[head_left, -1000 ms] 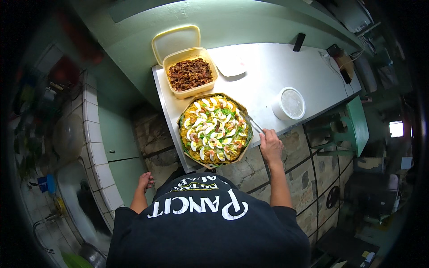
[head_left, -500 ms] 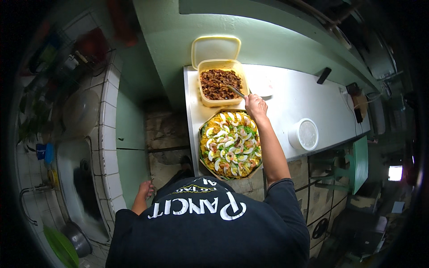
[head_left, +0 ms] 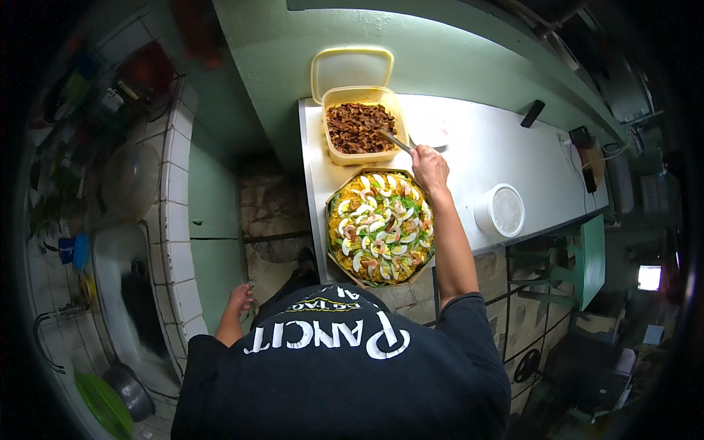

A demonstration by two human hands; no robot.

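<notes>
My right hand (head_left: 430,167) is closed round the handle of a metal spoon (head_left: 396,139). The spoon's tip reaches into chopped brown food (head_left: 358,126) in a yellowish square plastic tub (head_left: 363,157), so its end is partly hidden. Just nearer to me lies an octagonal tray (head_left: 358,281) of yellow noodles (head_left: 343,209) topped with sliced boiled eggs (head_left: 364,207), shrimp and chopped greens. Low at my left side hangs my left hand (head_left: 240,299), fingers loosely curled and apart, with nothing seen in it.
The tub's lid (head_left: 352,70) leans against the green wall. On the white table (head_left: 469,139) stand a round white lidded container (head_left: 501,210), a pale plate (head_left: 431,133) and a small black device (head_left: 532,113). A tiled counter with a sink (head_left: 132,293) is at left; a green stool (head_left: 591,262) at right.
My right hand has moved slightly right and away from me, with the spoon tip shifting right within the brown food. The whole view has shifted a little. My left hand still hangs low.
</notes>
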